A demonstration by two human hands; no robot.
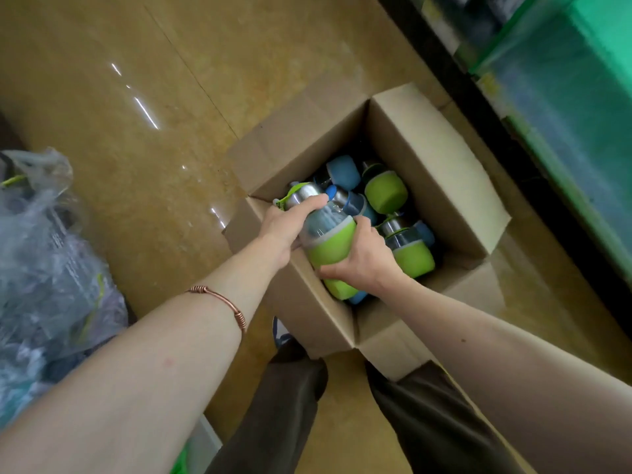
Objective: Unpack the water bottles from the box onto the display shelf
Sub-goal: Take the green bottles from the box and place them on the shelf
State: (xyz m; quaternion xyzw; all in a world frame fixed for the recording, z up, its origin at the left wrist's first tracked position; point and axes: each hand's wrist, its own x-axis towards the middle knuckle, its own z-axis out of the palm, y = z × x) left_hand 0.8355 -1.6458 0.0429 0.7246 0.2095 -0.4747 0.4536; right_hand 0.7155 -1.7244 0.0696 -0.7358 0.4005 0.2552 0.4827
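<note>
Cardboard box [431, 159] sits open at frame centre on tan floor [119, 80]. We grip green bottle [330, 244] over box's near left corner: left hand [284, 227] wrapped round clear upper part, thumb near steel cap; right hand [364, 258] clasping green sleeve. More green and blue bottles [384, 191] lie jumbled inside. Plastic bag [44, 241] at left edge. Shelf [564, 97] in upper right, blurred.

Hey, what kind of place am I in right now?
Probably a shop aisle: an open cardboard box packed with matching water bottles sits on a glossy floor beside a stocked display shelf.
</note>
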